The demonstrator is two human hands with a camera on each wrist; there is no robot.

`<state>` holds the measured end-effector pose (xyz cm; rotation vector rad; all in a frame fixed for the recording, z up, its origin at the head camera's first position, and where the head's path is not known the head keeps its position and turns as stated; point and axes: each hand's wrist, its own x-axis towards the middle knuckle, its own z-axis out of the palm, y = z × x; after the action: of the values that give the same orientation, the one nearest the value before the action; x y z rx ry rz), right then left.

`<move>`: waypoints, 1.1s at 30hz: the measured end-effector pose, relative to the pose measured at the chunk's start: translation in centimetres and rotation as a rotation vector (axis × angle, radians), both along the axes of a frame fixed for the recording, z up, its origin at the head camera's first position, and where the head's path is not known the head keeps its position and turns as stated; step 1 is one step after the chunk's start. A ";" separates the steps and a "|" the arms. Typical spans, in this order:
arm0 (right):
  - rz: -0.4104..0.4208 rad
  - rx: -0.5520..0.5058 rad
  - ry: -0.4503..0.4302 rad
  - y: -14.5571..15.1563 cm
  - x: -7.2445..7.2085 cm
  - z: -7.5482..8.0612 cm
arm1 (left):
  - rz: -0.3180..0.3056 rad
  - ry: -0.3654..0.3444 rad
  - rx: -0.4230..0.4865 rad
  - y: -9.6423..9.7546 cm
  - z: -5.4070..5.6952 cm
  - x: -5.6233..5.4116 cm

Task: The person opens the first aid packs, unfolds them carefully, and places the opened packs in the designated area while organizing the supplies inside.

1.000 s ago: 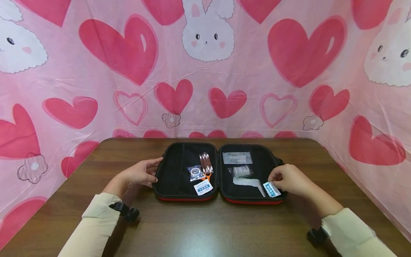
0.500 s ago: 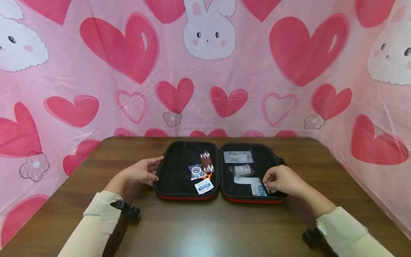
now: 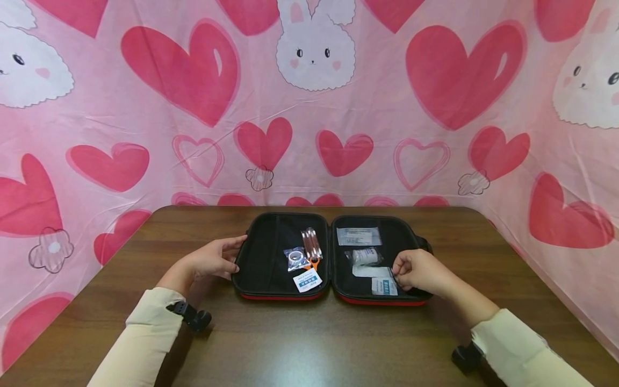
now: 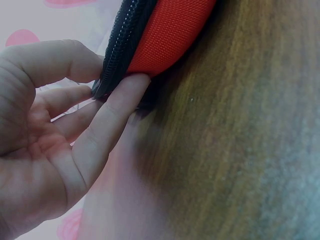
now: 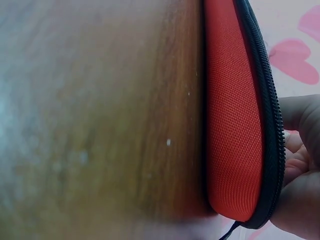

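An opened black-lined first aid case [image 3: 261, 258] with a red shell lies on the table. My left hand [image 3: 208, 259] rests on its left edge; in the left wrist view the thumb [image 4: 112, 105] touches the red wall and the forefinger reaches the zip. Over the right half, my right hand [image 3: 418, 272] has curled fingers at the right edge of a blue-and-white sachet [image 3: 384, 286], which they appear to pinch; the contact is partly hidden. Behind that sachet lie a flat white piece [image 3: 368, 272], a wrapped bandage roll [image 3: 366, 256] and a clear flat packet [image 3: 359, 236].
The left half holds a bagged tape roll [image 3: 295, 259], a bundle of brown-tinted sticks [image 3: 311, 244], orange-handled scissors [image 3: 314, 264] and another sachet [image 3: 307, 280]. A zip [image 5: 267, 90] runs along the case rim. The wooden table [image 3: 300, 338] extends in front; patterned cloth [image 3: 309, 107] hangs behind.
My right hand has shifted left with the sachet, which has gone from tilted near the right corner to flatter beside the white piece. My left hand stays at the case edge.
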<state>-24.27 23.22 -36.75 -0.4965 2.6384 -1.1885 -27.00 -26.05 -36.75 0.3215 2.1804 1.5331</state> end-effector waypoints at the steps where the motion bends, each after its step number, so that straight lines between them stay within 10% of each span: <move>1: 0.001 -0.006 -0.004 0.0 0.0 0.0 | 0.001 0.000 0.000 0.0 0.0 0.0; 14: -0.006 -0.022 0.024 0.5 0.1 0.1 | 0.003 0.047 -0.025 0.4 0.0 0.2; 33: -0.033 -0.081 0.094 2.1 0.9 0.6 | 0.136 0.291 -0.185 0.1 -0.3 1.7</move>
<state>-23.39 25.29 -36.15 -0.5379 2.6950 -1.3174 -25.33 -25.93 -37.07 0.3612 2.5984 1.4126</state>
